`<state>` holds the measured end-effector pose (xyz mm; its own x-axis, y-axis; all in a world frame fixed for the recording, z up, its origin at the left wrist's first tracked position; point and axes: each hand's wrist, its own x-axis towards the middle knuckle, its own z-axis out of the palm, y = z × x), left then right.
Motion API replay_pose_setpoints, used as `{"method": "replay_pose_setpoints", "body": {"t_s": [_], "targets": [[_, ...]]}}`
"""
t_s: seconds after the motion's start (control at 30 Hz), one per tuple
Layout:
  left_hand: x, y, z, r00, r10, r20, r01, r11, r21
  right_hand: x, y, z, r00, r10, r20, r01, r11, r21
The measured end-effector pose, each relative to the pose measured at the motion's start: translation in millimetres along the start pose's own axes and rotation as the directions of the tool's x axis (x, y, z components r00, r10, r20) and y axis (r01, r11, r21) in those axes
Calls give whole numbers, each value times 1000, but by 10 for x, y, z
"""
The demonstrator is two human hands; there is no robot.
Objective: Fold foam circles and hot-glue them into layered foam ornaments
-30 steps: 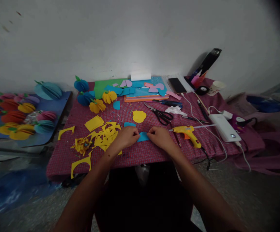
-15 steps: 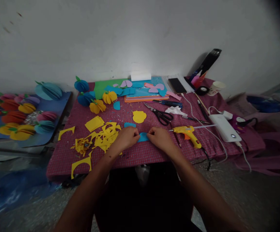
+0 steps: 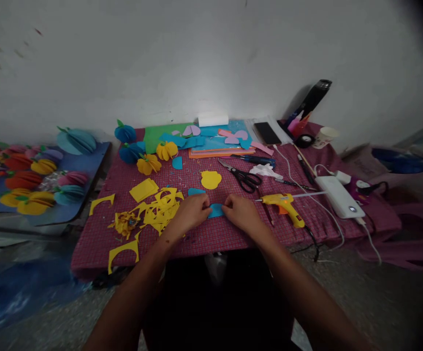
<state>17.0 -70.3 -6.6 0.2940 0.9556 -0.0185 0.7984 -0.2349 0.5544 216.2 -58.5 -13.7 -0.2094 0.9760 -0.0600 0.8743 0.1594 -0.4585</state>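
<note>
Between my two hands, low over the front part of the table, is a small blue paper piece point(image 3: 216, 210). My left hand point(image 3: 195, 209) is closed on its left end, and my right hand point(image 3: 238, 208) pinches its right end. The fingertips are partly hidden by the hands. Another blue piece point(image 3: 196, 192) lies just behind my left hand. Beyond it rests a yellow rounded paper shape point(image 3: 211, 180). Black-handled scissors point(image 3: 246, 179) lie behind my right hand, and a yellow glue gun point(image 3: 284, 204) is to its right.
Yellow paper scraps point(image 3: 160, 209) and a yellow stack point(image 3: 144, 190) lie left on the checked cloth point(image 3: 197, 241). Paper pumpkins point(image 3: 148, 164) stand behind them. A phone point(image 3: 267, 132), power bank point(image 3: 339, 196), cables and paper cup point(image 3: 326, 137) are at the right.
The view has shifted slightly, so the table contents appear a little lower. Both hands remain on the blue piece, with almost no movement.
</note>
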Motion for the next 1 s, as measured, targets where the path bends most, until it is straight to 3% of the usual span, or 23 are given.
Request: {"method": "replay_pose_setpoints", "body": {"t_s": [0.37, 0.6, 0.73, 0.87, 1.0], "targets": [[-8, -21, 24, 999, 31, 10, -31, 1000, -5, -23, 56, 23, 996, -85, -24, 87, 991, 103], [-12, 39, -28, 999, 32, 27, -33, 999, 34, -64, 123, 51, 965, -259, -23, 260, 955, 145], [-15, 34, -24, 999, 26, 32, -27, 999, 40, -106, 119, 24, 943, -332, 29, 330, 942, 53], [-20, 14, 0, 998, 63, 2, -63, 997, 34, -119, 49, -30, 951, -299, 75, 304, 950, -68], [-56, 30, 3, 991, 128, 38, -131, 988, 85, -118, -9, -67, 955, -278, 104, 286, 956, -65]]}}
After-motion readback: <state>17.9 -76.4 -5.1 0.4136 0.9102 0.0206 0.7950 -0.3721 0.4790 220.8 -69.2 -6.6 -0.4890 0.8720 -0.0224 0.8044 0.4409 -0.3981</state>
